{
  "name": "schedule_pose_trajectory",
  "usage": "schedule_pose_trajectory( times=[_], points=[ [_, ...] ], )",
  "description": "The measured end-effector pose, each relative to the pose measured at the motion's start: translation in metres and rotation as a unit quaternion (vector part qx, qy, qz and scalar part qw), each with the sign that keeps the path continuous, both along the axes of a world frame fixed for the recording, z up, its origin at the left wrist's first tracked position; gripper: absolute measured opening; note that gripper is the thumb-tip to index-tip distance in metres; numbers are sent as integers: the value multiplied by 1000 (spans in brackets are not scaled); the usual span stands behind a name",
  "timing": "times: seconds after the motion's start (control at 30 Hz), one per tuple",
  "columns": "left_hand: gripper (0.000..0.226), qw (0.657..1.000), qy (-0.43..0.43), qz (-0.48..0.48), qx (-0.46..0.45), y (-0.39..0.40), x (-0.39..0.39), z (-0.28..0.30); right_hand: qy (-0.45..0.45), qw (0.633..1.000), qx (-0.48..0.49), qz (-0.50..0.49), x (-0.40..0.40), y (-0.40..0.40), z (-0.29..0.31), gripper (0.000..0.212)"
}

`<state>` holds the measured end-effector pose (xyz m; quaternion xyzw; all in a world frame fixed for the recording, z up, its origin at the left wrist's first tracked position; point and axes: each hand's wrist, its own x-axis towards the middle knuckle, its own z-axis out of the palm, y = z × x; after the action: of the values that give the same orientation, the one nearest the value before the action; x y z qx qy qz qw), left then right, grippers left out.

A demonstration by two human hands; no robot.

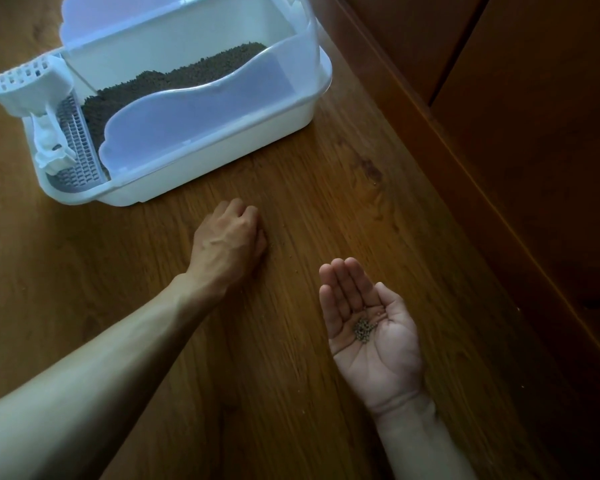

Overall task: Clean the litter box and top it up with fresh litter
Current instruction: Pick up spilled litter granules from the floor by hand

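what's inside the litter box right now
The litter box holds dark litter, heaped along its middle. The translucent front wall blurs the lower part, so nothing under the surface can be seen.

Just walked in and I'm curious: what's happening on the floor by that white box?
A person is gathering stray litter pellets off the wooden floor. The right hand is held open, palm up, with a small pile of pellets in it. The left hand is curled, knuckles up, down at the floor. The litter box has dark litter inside, and its white scoop sits at its side.
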<state>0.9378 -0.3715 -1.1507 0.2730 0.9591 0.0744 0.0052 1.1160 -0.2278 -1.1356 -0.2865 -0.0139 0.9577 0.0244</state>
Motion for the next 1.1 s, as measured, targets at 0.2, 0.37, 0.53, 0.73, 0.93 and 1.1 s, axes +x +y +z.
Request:
schedule_pose_trajectory(
  times=[0.2,0.37,0.53,0.73,0.93,1.1],
  points=[
    [7,967,-109,141,182,-7,10,26,-12,1000,12,-9,-3,4,1,54],
    [15,968,-102,-3,231,9,72,72,-14,1000,7,1,-14,-2,2,55],
    [23,966,-47,-155,201,29,117,84,-39,998,-23,31,-22,-9,10,44],
    [11,949,-42,-167,266,24,114,88,-21,999,-33,26,-25,-13,16,48],
    [3,935,-81,68,340,3,57,70,6,1000,-2,9,-19,-13,10,56],
    [9,960,-158,97,209,3,25,20,19,1000,4,10,-14,-11,11,54]
  ],
)
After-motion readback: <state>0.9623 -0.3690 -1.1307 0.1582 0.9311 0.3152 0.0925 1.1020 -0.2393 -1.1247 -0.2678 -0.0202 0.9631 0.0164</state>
